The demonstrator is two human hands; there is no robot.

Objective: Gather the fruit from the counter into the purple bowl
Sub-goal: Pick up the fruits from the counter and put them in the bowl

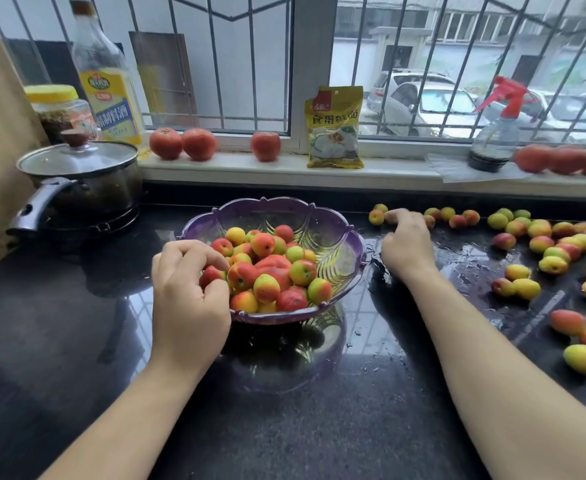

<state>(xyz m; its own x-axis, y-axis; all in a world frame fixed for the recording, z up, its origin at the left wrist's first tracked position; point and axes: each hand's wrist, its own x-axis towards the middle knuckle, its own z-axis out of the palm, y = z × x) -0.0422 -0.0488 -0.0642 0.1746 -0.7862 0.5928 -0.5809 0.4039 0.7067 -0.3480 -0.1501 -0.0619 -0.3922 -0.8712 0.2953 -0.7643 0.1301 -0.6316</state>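
The purple scalloped bowl [336, 233] stands mid-counter, heaped with small red-yellow fruit [267, 268]. My left hand [187, 292] hovers over the bowl's left rim, with thumb and curled fingers pinching a small red fruit [211, 274]. My right hand [405, 244] lies on the wet counter to the right of the bowl, its back towards me. Its fingers stretch out to a fruit [376, 217] at the far edge, and the fingertip is beside it. Several loose fruit [541, 237] are scattered over the right side of the counter.
A lidded pot [80, 174] sits on the burner at back left, with an oil bottle [107, 84] and a jar [59, 109] behind it. Tomatoes [180, 143], a yellow packet [334, 128] and a spray bottle [496, 133] line the windowsill. The dark counter [319, 410] is wet.
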